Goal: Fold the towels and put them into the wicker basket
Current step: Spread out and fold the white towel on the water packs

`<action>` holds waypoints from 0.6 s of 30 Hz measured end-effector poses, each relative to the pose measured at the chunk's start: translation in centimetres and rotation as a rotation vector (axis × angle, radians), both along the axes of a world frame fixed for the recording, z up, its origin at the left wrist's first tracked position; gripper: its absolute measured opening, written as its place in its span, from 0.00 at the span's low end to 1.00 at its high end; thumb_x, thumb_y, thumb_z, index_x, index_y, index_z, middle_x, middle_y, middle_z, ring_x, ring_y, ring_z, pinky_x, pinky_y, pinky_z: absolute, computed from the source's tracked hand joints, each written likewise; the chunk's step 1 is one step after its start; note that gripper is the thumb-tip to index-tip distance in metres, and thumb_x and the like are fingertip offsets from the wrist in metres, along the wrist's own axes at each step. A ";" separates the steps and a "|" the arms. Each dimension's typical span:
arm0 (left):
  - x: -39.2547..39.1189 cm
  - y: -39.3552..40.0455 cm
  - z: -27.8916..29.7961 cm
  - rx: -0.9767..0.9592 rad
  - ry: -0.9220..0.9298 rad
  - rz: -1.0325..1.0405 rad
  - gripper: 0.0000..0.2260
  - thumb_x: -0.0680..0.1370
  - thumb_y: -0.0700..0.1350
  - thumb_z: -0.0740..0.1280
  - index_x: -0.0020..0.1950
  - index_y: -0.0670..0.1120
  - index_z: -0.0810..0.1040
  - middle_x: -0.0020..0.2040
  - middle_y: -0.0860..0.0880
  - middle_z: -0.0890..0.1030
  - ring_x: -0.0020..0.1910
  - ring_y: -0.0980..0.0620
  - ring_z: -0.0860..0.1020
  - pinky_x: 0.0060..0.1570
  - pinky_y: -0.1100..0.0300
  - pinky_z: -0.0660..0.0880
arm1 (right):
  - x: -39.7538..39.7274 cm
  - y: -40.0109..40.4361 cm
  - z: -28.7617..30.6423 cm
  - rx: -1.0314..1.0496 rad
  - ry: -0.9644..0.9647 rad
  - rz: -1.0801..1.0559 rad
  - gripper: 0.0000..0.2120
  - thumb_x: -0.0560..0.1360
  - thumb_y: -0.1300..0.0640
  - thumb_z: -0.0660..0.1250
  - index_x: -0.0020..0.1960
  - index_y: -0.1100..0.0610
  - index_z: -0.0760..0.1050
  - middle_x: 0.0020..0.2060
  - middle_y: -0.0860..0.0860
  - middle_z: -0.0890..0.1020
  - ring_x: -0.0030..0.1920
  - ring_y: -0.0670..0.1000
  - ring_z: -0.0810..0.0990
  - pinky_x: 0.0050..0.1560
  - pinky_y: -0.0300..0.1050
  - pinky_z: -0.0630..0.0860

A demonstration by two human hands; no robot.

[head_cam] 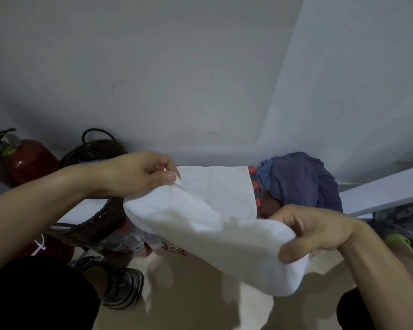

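Observation:
A white towel (208,222) hangs in the air between both hands, doubled over with a loose end drooping toward the floor. My left hand (138,172) pinches its upper left edge between thumb and fingers. My right hand (312,231) grips the folded right end. The dark brown wicker basket (100,217) stands behind and below my left forearm, its handle against the wall; something white lies inside it, mostly hidden by my arm. A crumpled blue towel (301,179) lies heaped at the right by the wall.
A red fire extinguisher (22,160) stands at the far left by the wall. Packs of red-capped bottles (254,184) sit under and behind the towel. A sandalled foot (122,287) rests on the beige floor. A pale beam (386,186) slants at the right.

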State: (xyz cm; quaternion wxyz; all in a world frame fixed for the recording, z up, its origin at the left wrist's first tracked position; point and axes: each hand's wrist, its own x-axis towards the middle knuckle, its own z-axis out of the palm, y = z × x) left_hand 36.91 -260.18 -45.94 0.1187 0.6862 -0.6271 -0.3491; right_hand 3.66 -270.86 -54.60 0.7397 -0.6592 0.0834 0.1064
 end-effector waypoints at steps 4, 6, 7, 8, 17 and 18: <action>1.4 -1.0 -1.5 -0.117 0.027 0.249 0.09 0.80 0.51 0.63 0.43 0.50 0.78 0.42 0.48 0.83 0.39 0.52 0.78 0.42 0.58 0.74 | -0.1 -0.5 -0.2 0.285 -0.099 -0.160 0.21 0.77 0.74 0.57 0.69 0.72 0.66 0.59 0.64 0.79 0.56 0.60 0.82 0.55 0.53 0.80; 2.3 -1.6 -2.3 -0.167 0.015 0.331 0.10 0.80 0.50 0.63 0.42 0.49 0.77 0.39 0.50 0.80 0.37 0.53 0.75 0.38 0.60 0.71 | 0.0 -0.5 -0.3 0.371 -0.173 -0.326 0.24 0.75 0.74 0.54 0.71 0.69 0.67 0.62 0.66 0.77 0.59 0.62 0.80 0.57 0.56 0.79; 2.7 -1.8 -2.8 -0.182 0.019 0.363 0.10 0.80 0.50 0.63 0.41 0.49 0.76 0.37 0.50 0.79 0.36 0.53 0.74 0.38 0.60 0.70 | 0.2 -0.5 -0.4 0.397 -0.222 -0.437 0.24 0.75 0.73 0.54 0.70 0.66 0.70 0.62 0.64 0.78 0.59 0.62 0.80 0.58 0.56 0.79; 3.0 -2.0 -3.4 -0.190 0.025 0.391 0.10 0.80 0.50 0.63 0.41 0.49 0.76 0.37 0.50 0.79 0.36 0.53 0.74 0.38 0.60 0.70 | 0.5 -0.3 -0.3 0.423 -0.274 -0.548 0.22 0.75 0.70 0.56 0.68 0.63 0.74 0.62 0.61 0.80 0.60 0.60 0.80 0.57 0.54 0.79; 4.4 -4.6 -8.9 -0.097 -0.145 0.284 0.11 0.82 0.47 0.60 0.40 0.47 0.72 0.38 0.51 0.76 0.40 0.50 0.74 0.37 0.63 0.68 | 5.6 -0.5 -2.6 0.589 -0.165 -1.106 0.21 0.80 0.48 0.64 0.67 0.60 0.76 0.63 0.60 0.79 0.64 0.59 0.78 0.55 0.52 0.80; 4.8 -5.1 -9.6 -0.058 -0.183 0.261 0.12 0.82 0.47 0.59 0.39 0.47 0.71 0.39 0.51 0.75 0.42 0.49 0.74 0.39 0.60 0.68 | 6.1 -0.8 -3.3 0.582 -0.121 -1.147 0.20 0.81 0.48 0.63 0.66 0.61 0.77 0.62 0.60 0.80 0.62 0.60 0.80 0.54 0.53 0.80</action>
